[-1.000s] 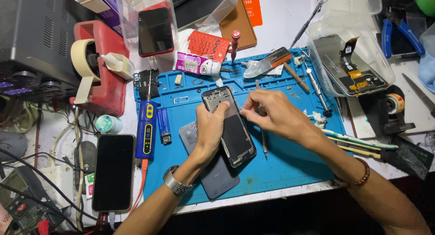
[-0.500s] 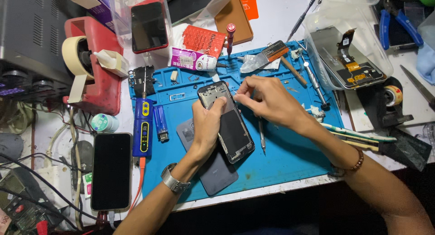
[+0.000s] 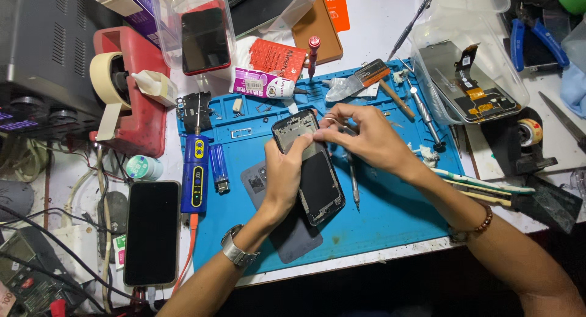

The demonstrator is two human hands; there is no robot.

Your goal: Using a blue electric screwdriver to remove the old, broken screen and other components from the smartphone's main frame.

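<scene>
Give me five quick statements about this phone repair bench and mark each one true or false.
1. The left hand holds the opened phone over the blue work mat. True.
2. The right hand works at the phone's bottom end. False: its fingertips are at the top end, the end farther from the person.
3. A grey back cover lies under the phone on the mat. True.
4. The black phone at the left sits on the blue mat. False: it lies off the mat, on the bench beside it.
5. The left wrist wears a beaded bracelet. False: it wears a metal watch; the beaded bracelet is on the right wrist.
</scene>
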